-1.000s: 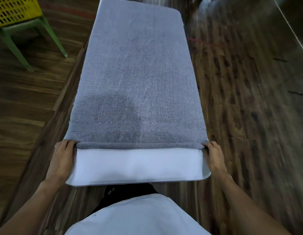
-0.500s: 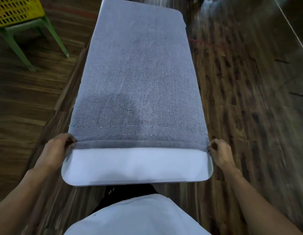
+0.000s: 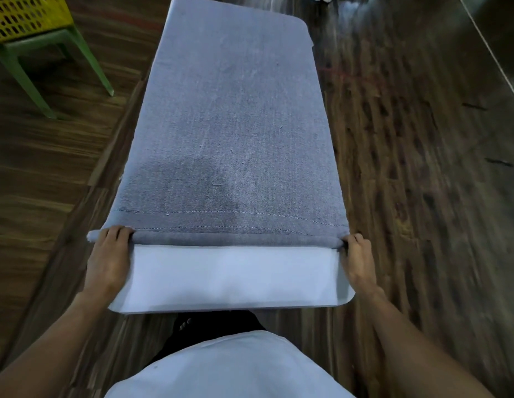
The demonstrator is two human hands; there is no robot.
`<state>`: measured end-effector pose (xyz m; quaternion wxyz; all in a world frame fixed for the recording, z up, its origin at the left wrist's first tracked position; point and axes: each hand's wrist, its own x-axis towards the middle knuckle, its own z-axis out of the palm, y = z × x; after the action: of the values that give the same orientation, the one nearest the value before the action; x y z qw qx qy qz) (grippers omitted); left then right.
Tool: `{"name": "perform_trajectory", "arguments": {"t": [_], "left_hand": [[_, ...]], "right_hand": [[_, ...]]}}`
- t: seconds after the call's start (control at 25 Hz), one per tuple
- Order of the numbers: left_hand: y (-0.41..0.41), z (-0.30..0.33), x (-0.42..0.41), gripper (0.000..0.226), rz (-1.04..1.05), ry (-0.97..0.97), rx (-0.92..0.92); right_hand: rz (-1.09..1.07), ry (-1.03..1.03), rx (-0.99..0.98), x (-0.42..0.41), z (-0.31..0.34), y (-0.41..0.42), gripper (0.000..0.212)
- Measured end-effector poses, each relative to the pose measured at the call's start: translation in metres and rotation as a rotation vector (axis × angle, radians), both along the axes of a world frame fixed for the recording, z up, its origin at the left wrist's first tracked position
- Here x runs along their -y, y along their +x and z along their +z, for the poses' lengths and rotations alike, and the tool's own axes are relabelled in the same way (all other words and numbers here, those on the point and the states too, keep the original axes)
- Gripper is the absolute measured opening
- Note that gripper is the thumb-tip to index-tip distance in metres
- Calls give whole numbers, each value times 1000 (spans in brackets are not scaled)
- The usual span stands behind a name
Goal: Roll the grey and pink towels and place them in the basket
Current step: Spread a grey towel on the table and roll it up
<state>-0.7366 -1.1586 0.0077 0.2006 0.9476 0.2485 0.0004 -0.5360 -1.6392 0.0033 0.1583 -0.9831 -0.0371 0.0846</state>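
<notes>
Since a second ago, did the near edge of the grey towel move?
Yes. The near edge of the grey towel has rolled a little away from the person, baring more of the white table. The left hand and right hand grip its ends.

Both forearms are bare from the bottom corners of the view up to the wrists, with no sleeve, watch or band showing on them. The left hand [image 3: 107,261] and right hand [image 3: 359,259] wear no gloves or rings that can be made out. A white garment [image 3: 230,369] covers the torso at the bottom edge, with dark clothing [image 3: 212,326] just above it.
</notes>
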Motion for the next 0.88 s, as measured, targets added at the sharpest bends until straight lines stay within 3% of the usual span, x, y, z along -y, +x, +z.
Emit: {"name": "perform_trajectory", "arguments": {"t": [0.12,0.32,0.48,0.64,0.88], "left_hand": [[-4,-4,-17,28,-51,-9,-13],[-19,5,-38,29,-257,-107,-68],[7,15,-49,18,-79,-218,1],[7,2,-35,21,-156,56,101],[-11,-8,4,34,-23,-19,50]], "right_hand": [[13,-32,-49,7,-5,4,35],[118,-22,-131,25,12,-1,24],[-35,28,-43,11,15,20,21],[4,-161,89,-6,7,0,16],[24,-109,76,-9,0,-11,24]]}}
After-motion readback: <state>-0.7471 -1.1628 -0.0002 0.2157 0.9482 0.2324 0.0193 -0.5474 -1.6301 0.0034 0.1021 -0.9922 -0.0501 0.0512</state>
